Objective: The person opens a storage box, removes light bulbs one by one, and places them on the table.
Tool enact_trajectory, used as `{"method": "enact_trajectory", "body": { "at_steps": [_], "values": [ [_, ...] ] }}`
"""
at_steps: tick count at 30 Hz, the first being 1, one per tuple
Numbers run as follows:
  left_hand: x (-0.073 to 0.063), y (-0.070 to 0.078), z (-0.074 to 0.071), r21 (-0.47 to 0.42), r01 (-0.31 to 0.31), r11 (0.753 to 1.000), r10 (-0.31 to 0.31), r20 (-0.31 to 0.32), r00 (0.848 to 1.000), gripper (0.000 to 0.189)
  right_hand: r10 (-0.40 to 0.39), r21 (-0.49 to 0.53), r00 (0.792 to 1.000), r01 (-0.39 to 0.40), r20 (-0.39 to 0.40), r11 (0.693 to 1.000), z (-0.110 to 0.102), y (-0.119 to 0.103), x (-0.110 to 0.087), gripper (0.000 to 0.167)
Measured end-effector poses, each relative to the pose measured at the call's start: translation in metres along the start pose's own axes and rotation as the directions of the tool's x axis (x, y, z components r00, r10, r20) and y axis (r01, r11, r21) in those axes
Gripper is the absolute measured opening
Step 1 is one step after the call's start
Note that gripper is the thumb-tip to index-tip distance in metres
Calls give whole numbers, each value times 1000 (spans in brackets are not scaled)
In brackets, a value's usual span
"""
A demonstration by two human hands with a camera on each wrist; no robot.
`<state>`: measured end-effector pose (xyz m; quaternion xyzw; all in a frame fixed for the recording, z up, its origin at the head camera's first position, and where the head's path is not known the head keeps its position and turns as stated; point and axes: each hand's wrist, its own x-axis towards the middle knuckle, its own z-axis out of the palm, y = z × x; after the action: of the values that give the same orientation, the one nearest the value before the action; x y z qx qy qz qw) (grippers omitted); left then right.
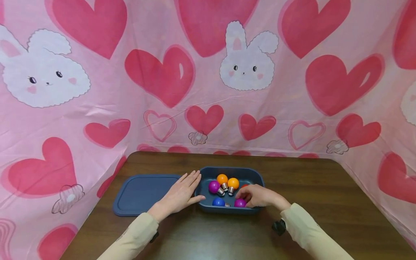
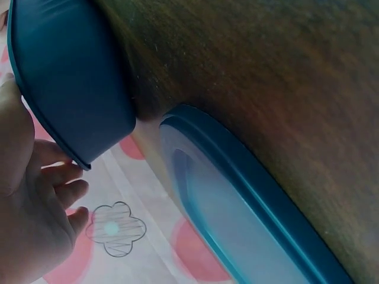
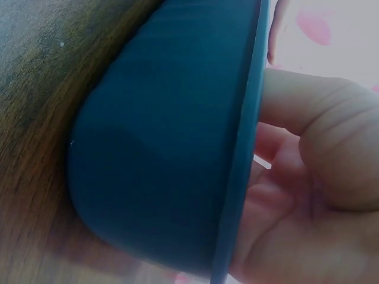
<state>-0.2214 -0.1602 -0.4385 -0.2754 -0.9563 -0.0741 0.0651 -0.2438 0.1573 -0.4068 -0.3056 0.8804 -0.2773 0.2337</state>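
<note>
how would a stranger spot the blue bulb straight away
On the brown table, find the open dark-blue container by the person's left hand. Inside, along the side nearest the person, the blue bulb lies left of the purple bulb at the right hand. Among the bulbs showing, it is the only blue one.

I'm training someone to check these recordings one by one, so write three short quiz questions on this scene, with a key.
1. True or false: the lid lies to the left of the box.
2. Which part of the box is the left grip at? A) its left end B) its right end C) its far right corner
3. Fill in the colour: the right grip is at a ___ bulb.

Key: 1. True 2. A 3. purple
</note>
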Motion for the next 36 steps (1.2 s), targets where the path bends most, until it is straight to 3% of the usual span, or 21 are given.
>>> {"method": "enact_trajectory", "body": {
  "at_steps": [7,19,36],
  "values": [
    [0,2,2,7,1,1000,-1,-1,1000,82,-32,5,999,32,-23,999,0,3,-4,31],
    [-2,0,4,14,-1,1000,1,-30,1000,83,-17,-1,980,17,-196,1000,-18,2,-15,36],
    [-2,-2,9,-8,-3,1000,2,-49,999,81,41,51,892,-20,-451,998,-52,24,-44,42]
  ]
}}
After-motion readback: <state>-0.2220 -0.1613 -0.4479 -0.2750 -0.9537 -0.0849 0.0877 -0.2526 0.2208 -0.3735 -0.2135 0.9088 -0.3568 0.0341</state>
